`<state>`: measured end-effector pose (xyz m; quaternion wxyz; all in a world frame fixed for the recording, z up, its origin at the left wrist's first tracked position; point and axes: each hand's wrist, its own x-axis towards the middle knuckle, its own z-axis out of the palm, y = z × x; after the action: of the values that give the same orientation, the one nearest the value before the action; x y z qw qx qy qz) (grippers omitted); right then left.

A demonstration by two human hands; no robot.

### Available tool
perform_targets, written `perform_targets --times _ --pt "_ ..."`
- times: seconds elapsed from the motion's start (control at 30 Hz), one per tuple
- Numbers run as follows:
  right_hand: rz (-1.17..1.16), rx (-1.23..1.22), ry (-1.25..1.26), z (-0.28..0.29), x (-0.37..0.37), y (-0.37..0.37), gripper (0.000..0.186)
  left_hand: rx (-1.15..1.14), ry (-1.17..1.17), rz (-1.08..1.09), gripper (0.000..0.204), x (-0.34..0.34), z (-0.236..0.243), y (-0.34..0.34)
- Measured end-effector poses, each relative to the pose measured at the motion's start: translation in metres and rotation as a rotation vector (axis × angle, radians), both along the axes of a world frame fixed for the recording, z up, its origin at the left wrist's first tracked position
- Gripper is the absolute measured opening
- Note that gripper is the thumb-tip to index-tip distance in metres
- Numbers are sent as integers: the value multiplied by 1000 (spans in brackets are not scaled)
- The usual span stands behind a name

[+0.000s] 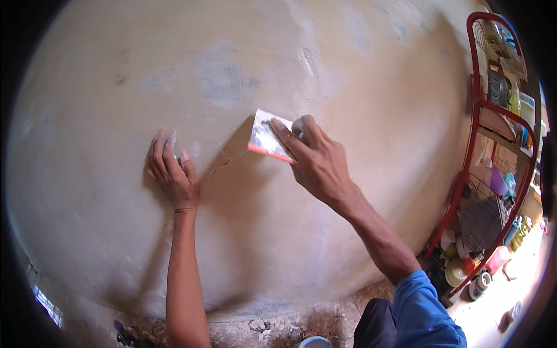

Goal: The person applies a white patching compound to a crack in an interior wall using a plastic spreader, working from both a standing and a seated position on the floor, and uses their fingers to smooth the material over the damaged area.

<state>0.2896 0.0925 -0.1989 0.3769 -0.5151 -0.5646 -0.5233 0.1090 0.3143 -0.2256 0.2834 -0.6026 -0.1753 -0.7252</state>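
Observation:
In front of me rises a beige plastered wall [232,75] with pale patches and a crack running between my two hands. My right hand [316,148] grips a flat putty scraper [268,134], whose pale, grey-smeared face ends in an orange-red edge. The scraper meets or hovers just off the wall near the crack's upper end; its contact is hard to tell. Left of the crack, my left hand [173,171] leans on the wall with its fingers loosely extended and nothing in them. Whitish residue coats fingertips of both hands.
A red metal rack [477,104] with bottles, containers and household items stands at the right. Below the wall, debris [261,333] litters the floor, and the rim of a round bucket [315,341] shows at the bottom edge. More containers lie at the rack's foot.

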Motion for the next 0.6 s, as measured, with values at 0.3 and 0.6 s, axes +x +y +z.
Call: perform_targets --times 0.3,0.6 --pt "20 171 -498 185 24 -8 37 -26 4 1 37 -16 4 -2" --pt "-137 26 -850 260 40 -4 21 -12 -3 -99 37 19 1 -4"
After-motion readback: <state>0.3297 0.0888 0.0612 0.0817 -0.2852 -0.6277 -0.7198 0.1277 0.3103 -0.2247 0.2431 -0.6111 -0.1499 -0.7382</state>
